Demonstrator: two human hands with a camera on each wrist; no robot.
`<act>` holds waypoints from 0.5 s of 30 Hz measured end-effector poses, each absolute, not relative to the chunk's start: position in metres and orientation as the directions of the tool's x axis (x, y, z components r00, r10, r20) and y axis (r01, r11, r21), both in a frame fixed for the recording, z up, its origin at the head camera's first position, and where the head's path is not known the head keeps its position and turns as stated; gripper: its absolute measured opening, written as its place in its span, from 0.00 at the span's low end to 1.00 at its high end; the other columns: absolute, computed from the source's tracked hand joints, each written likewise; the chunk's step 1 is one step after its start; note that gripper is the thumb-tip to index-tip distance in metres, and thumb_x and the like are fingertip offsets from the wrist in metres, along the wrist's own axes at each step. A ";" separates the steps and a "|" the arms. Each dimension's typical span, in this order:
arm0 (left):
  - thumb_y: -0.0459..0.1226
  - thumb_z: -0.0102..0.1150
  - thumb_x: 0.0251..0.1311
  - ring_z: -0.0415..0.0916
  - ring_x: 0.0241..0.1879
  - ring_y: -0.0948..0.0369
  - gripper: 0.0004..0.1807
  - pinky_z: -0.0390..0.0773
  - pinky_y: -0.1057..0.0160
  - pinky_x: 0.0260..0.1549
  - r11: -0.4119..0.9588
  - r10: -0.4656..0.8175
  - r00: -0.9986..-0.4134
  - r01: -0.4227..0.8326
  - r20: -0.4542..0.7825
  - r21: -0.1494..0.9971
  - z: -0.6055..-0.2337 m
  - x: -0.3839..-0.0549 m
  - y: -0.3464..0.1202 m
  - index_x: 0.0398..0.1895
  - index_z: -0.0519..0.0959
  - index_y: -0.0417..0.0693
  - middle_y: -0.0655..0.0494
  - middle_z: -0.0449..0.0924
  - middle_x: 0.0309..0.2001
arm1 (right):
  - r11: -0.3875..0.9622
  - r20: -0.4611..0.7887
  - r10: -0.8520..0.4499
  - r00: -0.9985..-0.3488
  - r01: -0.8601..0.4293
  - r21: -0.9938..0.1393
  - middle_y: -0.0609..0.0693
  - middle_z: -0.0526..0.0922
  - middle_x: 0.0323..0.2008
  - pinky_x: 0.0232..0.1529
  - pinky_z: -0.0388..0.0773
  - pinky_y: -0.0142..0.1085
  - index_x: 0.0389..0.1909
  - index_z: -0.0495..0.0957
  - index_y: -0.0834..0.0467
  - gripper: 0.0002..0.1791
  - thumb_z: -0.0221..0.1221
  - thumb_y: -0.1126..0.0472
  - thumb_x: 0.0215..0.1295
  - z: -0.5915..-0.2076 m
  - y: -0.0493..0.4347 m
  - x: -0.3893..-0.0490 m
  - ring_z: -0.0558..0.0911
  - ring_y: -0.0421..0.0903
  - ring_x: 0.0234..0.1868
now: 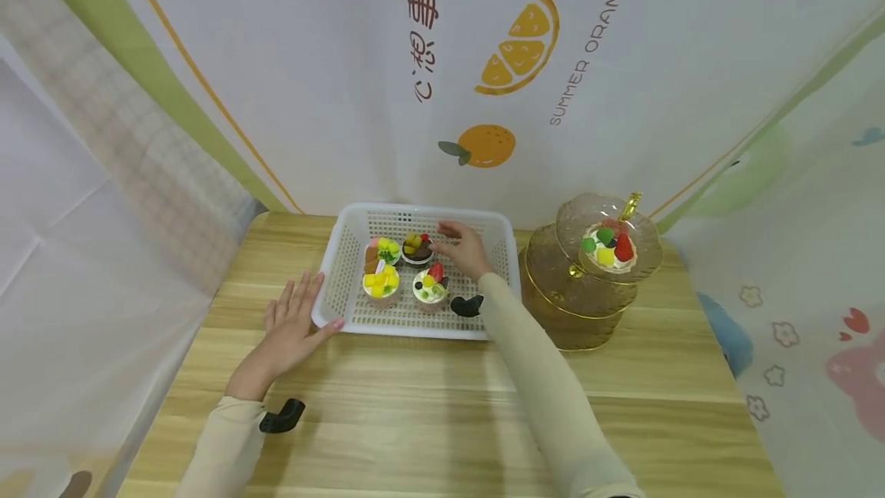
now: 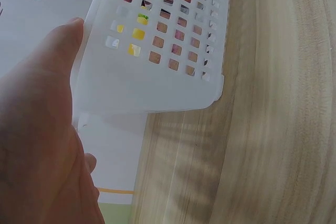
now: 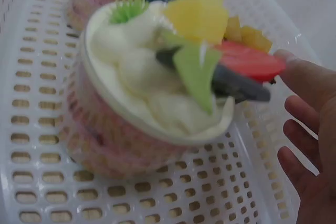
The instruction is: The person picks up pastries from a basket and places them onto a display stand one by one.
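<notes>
A white plastic basket [image 1: 429, 330] holds several toy cream cakes in cups. My left hand [image 1: 290, 329] lies at its near left corner, fingers spread, the thumb touching the rim; the left wrist view shows the thumb along the basket's end wall. Inside the basket, my right hand [image 1: 465, 250] is beside the dark chocolate cupcake [image 1: 419, 252], fingers loosely bent and apart from one another. In the right wrist view, the white cream cake [image 3: 152, 93] with strawberry and green slices stands close to the camera, and the right fingers [image 3: 302, 129] hold nothing visible.
To the right, a tiered clear stand [image 1: 581, 298] with gold edges bears a fruit tart [image 1: 608, 247] on its top plate. Wooden tabletop [image 1: 415, 406] extends in front of the basket; a printed white curtain [image 1: 346, 98] hangs right behind it.
</notes>
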State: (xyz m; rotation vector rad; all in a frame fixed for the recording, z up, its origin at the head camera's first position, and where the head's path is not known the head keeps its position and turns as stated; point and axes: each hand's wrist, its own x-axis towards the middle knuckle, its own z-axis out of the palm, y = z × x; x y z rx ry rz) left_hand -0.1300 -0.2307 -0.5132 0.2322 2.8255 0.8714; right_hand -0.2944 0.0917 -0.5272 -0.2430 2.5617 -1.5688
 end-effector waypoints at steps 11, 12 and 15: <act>0.61 0.50 0.67 0.19 0.78 0.36 0.51 0.25 0.25 0.66 0.818 0.200 -0.973 0.100 -0.117 0.567 -0.515 -0.131 -0.231 0.81 0.31 0.59 0.45 0.22 0.80 | 0.547 -0.173 -0.268 -0.948 -0.002 -0.837 0.49 0.75 0.68 0.70 0.69 0.47 0.71 0.68 0.48 0.40 0.71 0.53 0.56 -0.544 0.088 -0.300 0.72 0.51 0.70; 0.61 0.50 0.67 0.19 0.78 0.36 0.51 0.25 0.25 0.66 0.817 0.201 -0.973 0.101 -0.115 0.568 -0.515 -0.131 -0.231 0.81 0.31 0.59 0.45 0.22 0.80 | 0.550 -0.178 -0.273 -0.945 -0.001 -0.835 0.49 0.75 0.68 0.70 0.69 0.47 0.71 0.68 0.47 0.40 0.71 0.53 0.56 -0.545 0.087 -0.300 0.72 0.51 0.70; 0.61 0.50 0.67 0.19 0.78 0.36 0.51 0.25 0.25 0.66 0.815 0.203 -0.973 0.105 -0.111 0.570 -0.515 -0.131 -0.231 0.81 0.31 0.59 0.45 0.22 0.81 | 0.545 -0.186 -0.286 -0.940 0.001 -0.839 0.50 0.74 0.68 0.70 0.69 0.49 0.71 0.67 0.46 0.41 0.71 0.53 0.56 -0.547 0.086 -0.299 0.71 0.52 0.70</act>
